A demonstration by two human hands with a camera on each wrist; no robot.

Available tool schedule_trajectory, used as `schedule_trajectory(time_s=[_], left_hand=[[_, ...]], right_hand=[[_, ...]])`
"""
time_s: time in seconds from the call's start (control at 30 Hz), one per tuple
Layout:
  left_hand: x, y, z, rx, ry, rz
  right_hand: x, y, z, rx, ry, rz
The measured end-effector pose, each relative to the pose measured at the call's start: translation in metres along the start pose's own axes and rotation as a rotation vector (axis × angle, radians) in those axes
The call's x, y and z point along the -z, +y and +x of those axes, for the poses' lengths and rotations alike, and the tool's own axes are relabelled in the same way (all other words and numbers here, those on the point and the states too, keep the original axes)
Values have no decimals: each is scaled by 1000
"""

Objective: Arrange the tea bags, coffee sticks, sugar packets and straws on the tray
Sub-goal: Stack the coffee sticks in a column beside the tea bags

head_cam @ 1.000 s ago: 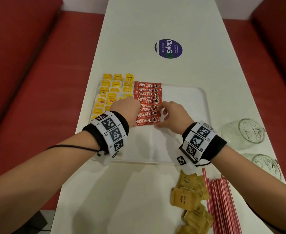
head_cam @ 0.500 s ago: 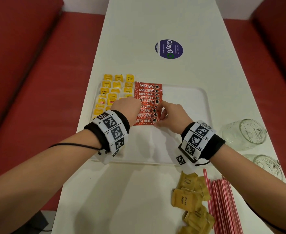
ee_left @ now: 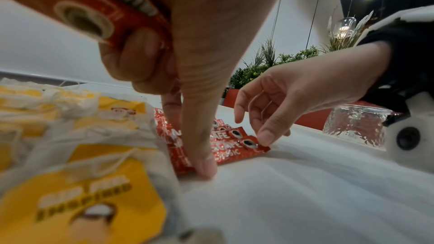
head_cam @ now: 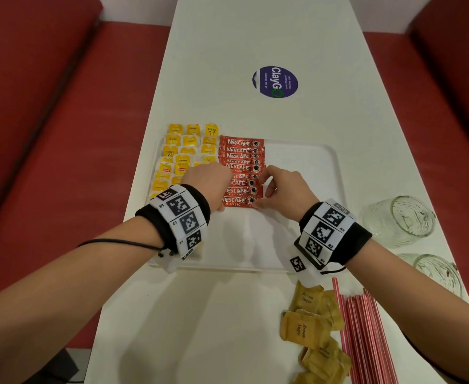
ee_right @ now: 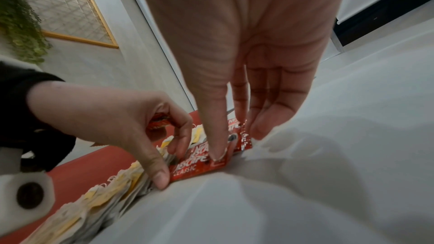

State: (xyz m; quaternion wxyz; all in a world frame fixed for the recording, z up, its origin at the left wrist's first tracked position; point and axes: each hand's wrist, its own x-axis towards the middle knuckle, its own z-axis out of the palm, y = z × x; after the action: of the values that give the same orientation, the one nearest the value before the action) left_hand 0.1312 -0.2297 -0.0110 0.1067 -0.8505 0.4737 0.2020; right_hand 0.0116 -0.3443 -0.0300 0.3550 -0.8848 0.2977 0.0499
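On the white tray (head_cam: 305, 162), yellow tea bags (head_cam: 183, 151) fill the left side and red coffee sticks (head_cam: 240, 164) lie in a column beside them. My left hand (head_cam: 208, 181) touches the column's left ends with thumb and forefinger, while its curled fingers grip spare coffee sticks (ee_left: 82, 6). My right hand (head_cam: 263, 189) is at the column's right ends: its thumb presses on the nearest stick (ee_left: 241, 147) and its straight fingers touch the sticks behind. Brown sugar packets (head_cam: 308, 328) and red straws (head_cam: 366, 342) lie on the table, near right.
Two clear glass jars (head_cam: 399, 220) (head_cam: 435, 273) stand right of the tray near the table's edge. A round purple sticker (head_cam: 276, 81) is on the table (head_cam: 227, 328) beyond the tray. Red bench seats (head_cam: 61, 134) flank both sides.
Both hands have stayed at the ends of the coffee stick column. The nearest stick has shifted slightly and now lies squarer with the ones behind it.
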Motion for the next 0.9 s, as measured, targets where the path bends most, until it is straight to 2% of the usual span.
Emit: schedule_trajectory(time_s=[0.53, 0.63, 0.7, 0.77, 0.83, 0.9], left_hand=[[0, -1, 0, -18, 50, -16], [4, -5, -2, -40, 151, -149], [10, -7, -8, -93, 285, -393], [18, -7, -15, -136, 361, -754], [23, -6, -21, -115, 310, -1305], [26, -5, -30, -61, 154, -1855]], right_hand=[[-2, 1, -1, 4, 11, 8], [6, -3, -7, 15, 45, 20], [14, -9, -15, 58, 72, 76], [20, -19, -25, 106, 87, 196], [23, -33, -37, 131, 47, 372], [20, -45, -45, 145, -26, 541]])
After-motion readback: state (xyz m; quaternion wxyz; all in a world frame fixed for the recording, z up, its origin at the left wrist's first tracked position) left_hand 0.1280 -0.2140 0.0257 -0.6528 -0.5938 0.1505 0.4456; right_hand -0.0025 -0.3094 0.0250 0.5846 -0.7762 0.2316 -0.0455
